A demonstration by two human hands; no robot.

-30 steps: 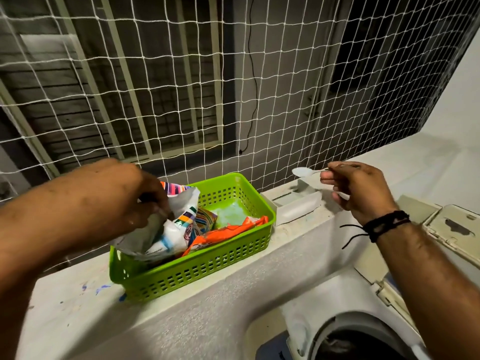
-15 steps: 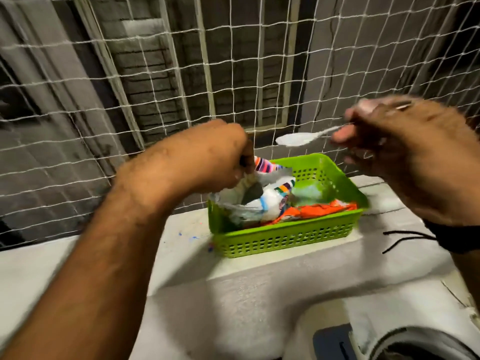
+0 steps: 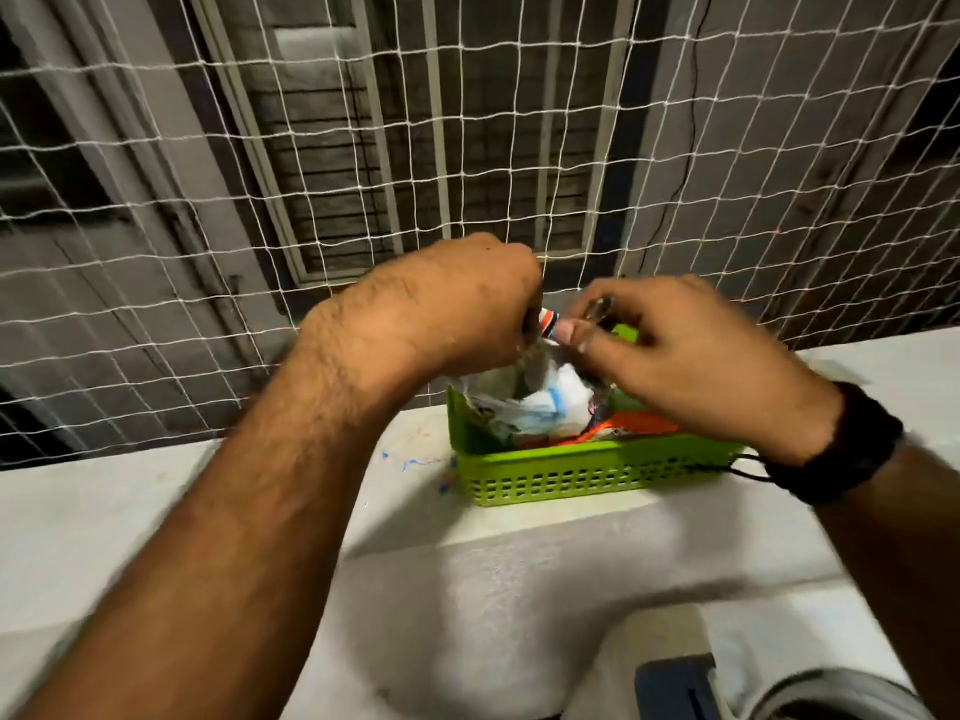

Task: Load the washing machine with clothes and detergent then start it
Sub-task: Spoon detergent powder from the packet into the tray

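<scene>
Detergent step: left hand (image 3: 457, 298) grips the packet (image 3: 540, 402) top in the green basket (image 3: 597, 472), right hand (image 3: 691, 356) fingers curled at its mouth, contents unclear; next, dose into washer

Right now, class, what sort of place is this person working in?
Probably a home balcony or utility ledge used for laundry: safety netting over the opening, a green basket of detergent packets on the ledge, a washing machine below.

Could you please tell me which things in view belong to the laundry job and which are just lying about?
Job in hand:
left hand gripping the detergent packet
right hand, at the packet's top
washing machine

Lying about:
green basket
orange packet
ledge
netting
</scene>
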